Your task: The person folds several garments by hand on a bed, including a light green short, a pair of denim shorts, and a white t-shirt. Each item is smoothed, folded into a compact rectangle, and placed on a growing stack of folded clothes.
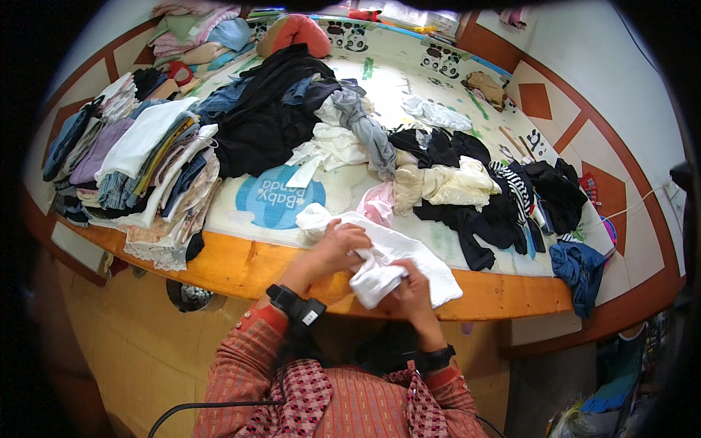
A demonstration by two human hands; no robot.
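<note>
A white cloth garment lies across the mat's near edge and the wooden bed rail, with part of it lifted between my hands. My left hand, slightly blurred, is at the garment's left part, fingers bent against the fabric. My right hand pinches a bunched fold of it over the rail. The garment's far left end is crumpled on the mat. Just beyond it lies a pink cloth, and a cream garment is farther right.
Folded clothes are stacked at the left. A large black garment lies behind. Black clothes and blue denim are heaped at the right. The wooden rail borders the panda-print mat; a bin stands below.
</note>
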